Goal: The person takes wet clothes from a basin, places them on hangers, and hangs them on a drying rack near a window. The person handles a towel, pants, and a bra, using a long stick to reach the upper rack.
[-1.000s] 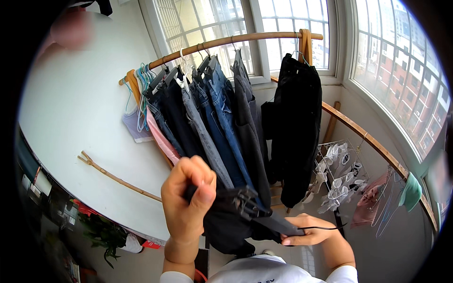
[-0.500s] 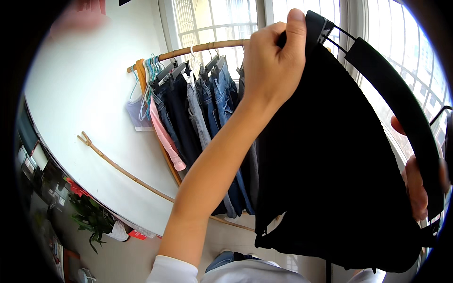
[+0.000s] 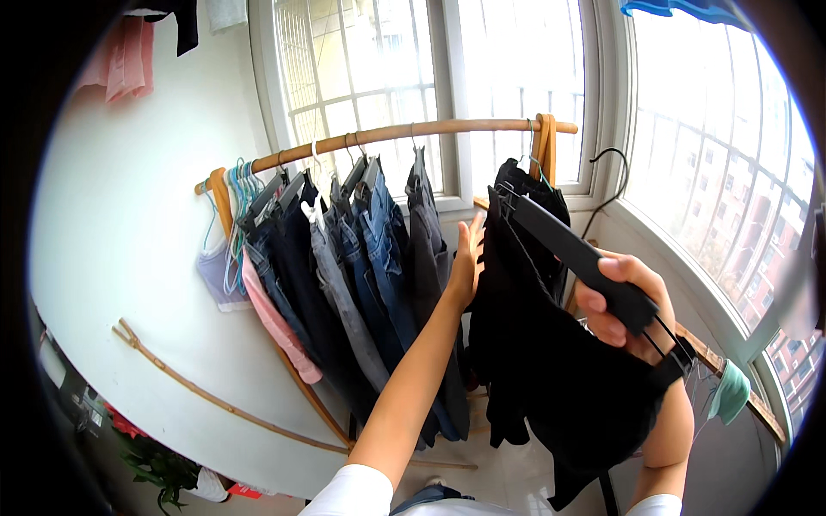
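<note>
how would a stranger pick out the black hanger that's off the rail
Follow the wooden rail rightward past the hanging jeans to the person's right grip. The black hanger slants there, a black garment hanging from it. Unlike the dark hangers on the rail, its hook curls up free, caught on nothing.

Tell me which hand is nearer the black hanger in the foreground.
Right. The right hand is wrapped around the black hanger; the left hand is open, off the hanger, at the left side of the black garment.
</note>
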The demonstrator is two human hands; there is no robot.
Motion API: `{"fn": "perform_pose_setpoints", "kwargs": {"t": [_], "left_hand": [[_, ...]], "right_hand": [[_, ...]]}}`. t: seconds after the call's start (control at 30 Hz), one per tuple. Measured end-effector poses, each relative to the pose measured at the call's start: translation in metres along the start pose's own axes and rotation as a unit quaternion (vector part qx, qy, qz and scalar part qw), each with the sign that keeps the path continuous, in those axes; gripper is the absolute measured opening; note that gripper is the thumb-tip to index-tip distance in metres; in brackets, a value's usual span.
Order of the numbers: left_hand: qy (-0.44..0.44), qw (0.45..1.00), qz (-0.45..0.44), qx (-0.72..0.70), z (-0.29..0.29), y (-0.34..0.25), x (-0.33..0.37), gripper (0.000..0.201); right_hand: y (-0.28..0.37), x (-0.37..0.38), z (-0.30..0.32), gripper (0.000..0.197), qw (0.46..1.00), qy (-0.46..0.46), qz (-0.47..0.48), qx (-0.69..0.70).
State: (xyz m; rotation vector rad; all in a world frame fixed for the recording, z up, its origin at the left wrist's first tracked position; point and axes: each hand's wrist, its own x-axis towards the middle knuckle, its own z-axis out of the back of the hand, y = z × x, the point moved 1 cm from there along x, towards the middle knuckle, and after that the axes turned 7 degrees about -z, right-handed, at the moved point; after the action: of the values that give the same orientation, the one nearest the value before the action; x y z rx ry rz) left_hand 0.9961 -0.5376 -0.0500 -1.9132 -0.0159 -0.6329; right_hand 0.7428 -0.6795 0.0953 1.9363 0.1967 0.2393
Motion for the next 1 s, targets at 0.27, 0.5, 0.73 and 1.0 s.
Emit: {"fn": "perform_pose_setpoints", "kwargs": {"t": [0.27, 0.5, 0.73, 1.0], "left_hand": [[-0.281, 0.929, 0.163, 0.176, 0.047, 0.114, 0.035, 0.066], [-0.263, 0.931, 0.054, 0.249, 0.084, 0.088, 0.015, 0.068], [0.021, 0.981, 0.04, 0.189, 0.083, 0.128, -0.01, 0.066], [0.036, 0.921, 0.077, 0.381, 0.116, 0.186, -0.038, 0.077]], "right_hand": [[0.023, 0.16, 0.045, 0.029, 0.999, 0.012, 0.033, 0.04], [0.025, 0.282, 0.081, 0.029, 0.996, 0.059, -0.01, 0.061], [0.028, 0.343, 0.104, 0.024, 0.997, 0.038, -0.049, 0.05], [-0.001, 0.356, 0.123, 0.026, 0.996, 0.003, -0.087, 0.027]]}}
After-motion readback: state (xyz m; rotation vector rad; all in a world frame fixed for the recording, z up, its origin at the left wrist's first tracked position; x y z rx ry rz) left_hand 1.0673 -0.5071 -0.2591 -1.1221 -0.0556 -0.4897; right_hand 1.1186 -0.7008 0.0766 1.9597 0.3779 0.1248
